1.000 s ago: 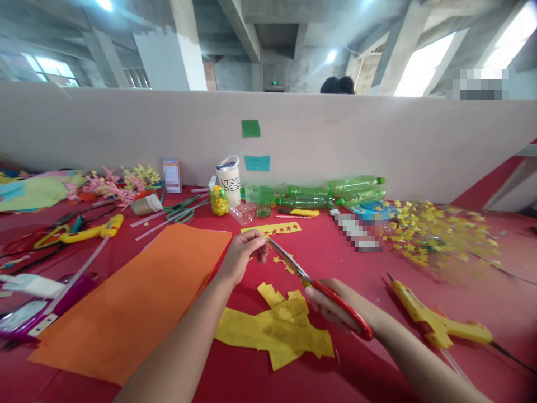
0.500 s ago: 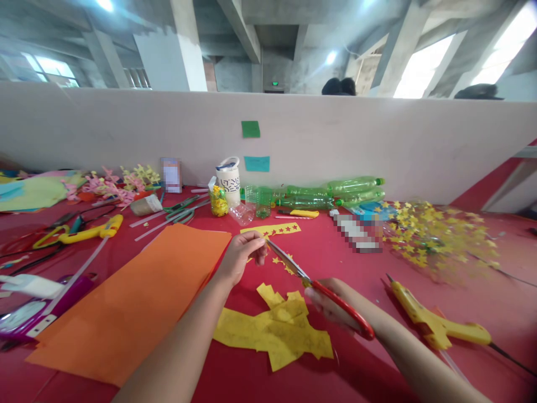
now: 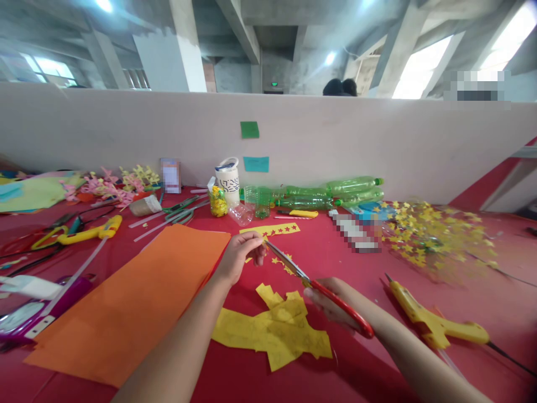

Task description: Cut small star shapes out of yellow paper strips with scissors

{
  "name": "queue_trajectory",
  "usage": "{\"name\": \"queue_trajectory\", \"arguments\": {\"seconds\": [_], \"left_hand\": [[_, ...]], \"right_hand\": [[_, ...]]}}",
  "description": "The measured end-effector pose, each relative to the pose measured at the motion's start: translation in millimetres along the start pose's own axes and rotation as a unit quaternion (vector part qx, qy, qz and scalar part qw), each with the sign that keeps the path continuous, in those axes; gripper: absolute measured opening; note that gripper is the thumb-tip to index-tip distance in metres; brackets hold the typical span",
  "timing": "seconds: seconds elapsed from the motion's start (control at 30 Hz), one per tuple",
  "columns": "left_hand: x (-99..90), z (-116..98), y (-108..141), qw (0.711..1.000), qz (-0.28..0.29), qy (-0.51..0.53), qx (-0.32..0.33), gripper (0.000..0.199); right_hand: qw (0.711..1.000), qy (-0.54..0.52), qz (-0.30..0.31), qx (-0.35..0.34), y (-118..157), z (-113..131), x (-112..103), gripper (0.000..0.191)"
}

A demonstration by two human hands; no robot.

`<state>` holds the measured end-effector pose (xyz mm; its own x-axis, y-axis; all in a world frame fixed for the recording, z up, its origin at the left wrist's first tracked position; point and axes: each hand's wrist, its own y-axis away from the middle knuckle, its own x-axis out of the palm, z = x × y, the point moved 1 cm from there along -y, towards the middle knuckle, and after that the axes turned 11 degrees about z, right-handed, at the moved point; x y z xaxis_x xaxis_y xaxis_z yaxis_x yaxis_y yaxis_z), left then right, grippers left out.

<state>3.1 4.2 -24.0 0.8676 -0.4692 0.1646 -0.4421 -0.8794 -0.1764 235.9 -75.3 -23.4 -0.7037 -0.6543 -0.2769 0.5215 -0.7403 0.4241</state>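
Note:
My right hand [image 3: 329, 305] is closed around the red handles of a pair of scissors [image 3: 297, 270], whose blades point up and left. Between the pinched thumb and finger of my left hand [image 3: 240, 254] is a small piece of yellow paper [image 3: 265, 240], mostly hidden, and the scissor tips meet it there. Small yellow paper stars [image 3: 275, 260] lie on the red table just below the blades. Overlapping yellow paper scraps [image 3: 279, 330] lie nearer to me, between my forearms. Beyond my hands is a yellow strip [image 3: 289, 228] with star shapes in it.
Orange sheets [image 3: 138, 302] lie at left, near a yellow-handled tool [image 3: 90, 232]. A yellow glue gun [image 3: 432, 319] lies at right, below a bunch of yellow stars [image 3: 436, 229]. Green plastic bottles [image 3: 306, 202] and a white cup [image 3: 227, 182] stand along the white partition [image 3: 335, 134].
Both hands and the scissors hold almost the same position, with the blade tips still at my left fingertips. The view has shifted very slightly.

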Motion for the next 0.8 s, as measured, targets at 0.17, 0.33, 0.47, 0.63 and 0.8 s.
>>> {"name": "queue_trajectory", "arguments": {"seconds": [0.17,0.33,0.47,0.63,0.8], "left_hand": [[-0.3,1.6,0.2,1.000,-0.010,-0.013,0.010,0.019],[3.7,3.5,-0.4,0.999,-0.016,-0.023,0.021,0.018],[8.2,4.5,0.2,0.999,-0.005,-0.042,0.034,0.022],[11.0,5.5,0.8,0.998,-0.006,-0.047,0.039,0.022],[11.6,7.0,0.5,0.998,-0.005,-0.048,0.037,0.021]], "right_hand": [[1.000,-0.015,0.016,-0.010,1.6,0.4,-0.1,0.041],[0.999,0.008,0.006,-0.038,0.1,-1.3,0.9,0.045],[0.999,0.009,0.005,-0.051,-0.3,-0.4,1.9,0.045],[0.997,-0.005,0.016,-0.070,1.0,3.5,3.4,0.045],[0.998,-0.016,0.007,-0.065,0.1,3.8,6.2,0.046]]}}
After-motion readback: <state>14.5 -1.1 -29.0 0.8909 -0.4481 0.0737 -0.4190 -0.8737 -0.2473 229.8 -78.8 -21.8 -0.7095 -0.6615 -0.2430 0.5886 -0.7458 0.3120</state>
